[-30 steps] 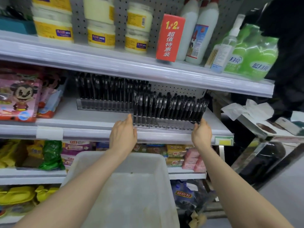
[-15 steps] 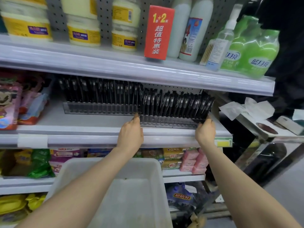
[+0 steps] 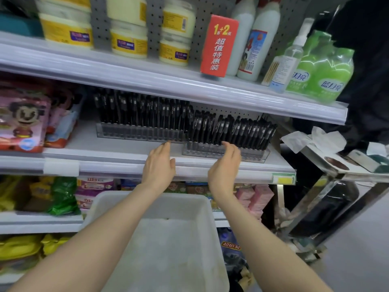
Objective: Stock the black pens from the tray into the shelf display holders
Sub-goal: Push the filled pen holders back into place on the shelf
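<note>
Two clear display holders stand side by side on the middle shelf, both packed with upright black pens. The left holder (image 3: 139, 132) sits further back; the right holder (image 3: 252, 155) sits nearer the shelf edge. My left hand (image 3: 159, 165) reaches in with straight fingers, its tips near the gap between the two holders. My right hand (image 3: 226, 167) hovers in front of the right holder's middle, fingers loosely bent and holding nothing. The white tray (image 3: 168, 245) below my arms holds no pens that I can see.
Cream jars, white bottles and a red box (image 3: 219, 46) fill the upper shelf. Pink packs (image 3: 23, 116) lie left of the pens. Snack packets line the lower shelves. A metal stand (image 3: 341, 165) with tissue paper stands to the right.
My right hand left the right holder's right end and moved left to its middle. My left hand stayed near the holders' junction. The camera shifted slightly.
</note>
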Demonstrator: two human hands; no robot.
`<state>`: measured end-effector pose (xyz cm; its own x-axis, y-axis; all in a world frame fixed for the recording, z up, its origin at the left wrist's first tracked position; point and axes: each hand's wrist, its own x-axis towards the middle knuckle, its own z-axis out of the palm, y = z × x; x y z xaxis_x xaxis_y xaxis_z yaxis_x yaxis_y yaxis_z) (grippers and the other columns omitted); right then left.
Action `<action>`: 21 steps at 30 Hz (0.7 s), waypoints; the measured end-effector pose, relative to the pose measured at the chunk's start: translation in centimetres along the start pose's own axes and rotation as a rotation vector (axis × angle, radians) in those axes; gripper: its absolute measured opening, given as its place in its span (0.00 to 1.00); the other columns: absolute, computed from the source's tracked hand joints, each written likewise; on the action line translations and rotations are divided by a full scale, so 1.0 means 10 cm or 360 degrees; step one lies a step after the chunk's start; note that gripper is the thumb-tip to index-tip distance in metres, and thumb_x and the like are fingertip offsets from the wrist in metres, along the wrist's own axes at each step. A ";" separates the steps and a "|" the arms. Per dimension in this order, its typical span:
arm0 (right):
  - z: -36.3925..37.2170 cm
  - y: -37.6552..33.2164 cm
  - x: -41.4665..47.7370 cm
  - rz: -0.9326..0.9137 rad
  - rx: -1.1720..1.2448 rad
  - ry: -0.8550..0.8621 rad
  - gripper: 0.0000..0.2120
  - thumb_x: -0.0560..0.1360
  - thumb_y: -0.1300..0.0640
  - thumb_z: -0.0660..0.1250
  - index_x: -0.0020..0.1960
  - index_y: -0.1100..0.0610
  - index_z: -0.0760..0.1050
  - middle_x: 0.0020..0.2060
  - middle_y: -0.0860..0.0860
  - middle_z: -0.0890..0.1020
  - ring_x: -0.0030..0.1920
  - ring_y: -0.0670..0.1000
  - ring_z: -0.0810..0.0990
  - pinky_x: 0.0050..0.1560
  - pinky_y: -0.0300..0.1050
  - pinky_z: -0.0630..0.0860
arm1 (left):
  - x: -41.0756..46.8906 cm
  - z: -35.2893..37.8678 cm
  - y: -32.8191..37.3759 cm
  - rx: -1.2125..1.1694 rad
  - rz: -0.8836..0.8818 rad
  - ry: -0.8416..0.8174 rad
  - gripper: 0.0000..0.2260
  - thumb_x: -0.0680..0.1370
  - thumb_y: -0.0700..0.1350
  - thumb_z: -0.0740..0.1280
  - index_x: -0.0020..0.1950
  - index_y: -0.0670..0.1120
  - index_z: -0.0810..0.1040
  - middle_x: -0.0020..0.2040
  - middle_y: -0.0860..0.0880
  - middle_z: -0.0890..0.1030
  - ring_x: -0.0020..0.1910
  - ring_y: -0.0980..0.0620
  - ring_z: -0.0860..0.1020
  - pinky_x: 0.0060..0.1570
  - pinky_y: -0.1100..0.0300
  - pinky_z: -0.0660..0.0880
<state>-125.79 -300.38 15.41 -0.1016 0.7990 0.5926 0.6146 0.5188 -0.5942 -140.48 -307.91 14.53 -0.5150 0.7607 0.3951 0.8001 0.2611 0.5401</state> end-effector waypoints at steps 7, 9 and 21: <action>0.61 -0.88 -0.34 -0.0357 0.0274 -0.0654 0.23 0.83 0.60 0.53 0.78 0.58 0.58 0.76 0.53 0.63 0.75 0.51 0.60 0.73 0.38 0.53 | -0.02 -0.47 -0.64 0.0067 -0.0162 0.0154 0.25 0.80 0.40 0.63 0.76 0.39 0.62 0.73 0.40 0.67 0.70 0.39 0.66 0.68 0.49 0.64; 0.75 -0.93 -0.29 -0.0264 0.0265 -0.0758 0.24 0.84 0.58 0.52 0.78 0.60 0.55 0.77 0.56 0.61 0.76 0.54 0.59 0.73 0.41 0.54 | 0.02 -0.56 -0.78 0.0084 -0.0232 0.0171 0.26 0.79 0.40 0.64 0.76 0.39 0.61 0.74 0.39 0.65 0.70 0.39 0.65 0.67 0.48 0.64; 1.00 -0.90 0.05 0.0167 0.0141 -0.0793 0.29 0.83 0.59 0.52 0.78 0.66 0.42 0.78 0.62 0.48 0.79 0.59 0.48 0.77 0.53 0.52 | 0.64 -0.60 -1.20 -0.0010 -0.0574 0.0150 0.37 0.79 0.43 0.67 0.78 0.35 0.46 0.78 0.33 0.49 0.76 0.35 0.54 0.74 0.50 0.55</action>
<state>-139.19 -301.68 15.63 -0.4163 0.8848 0.2094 0.5749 0.4346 -0.6932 -155.21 -309.73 15.08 -0.7897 0.5624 0.2452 0.5604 0.4984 0.6615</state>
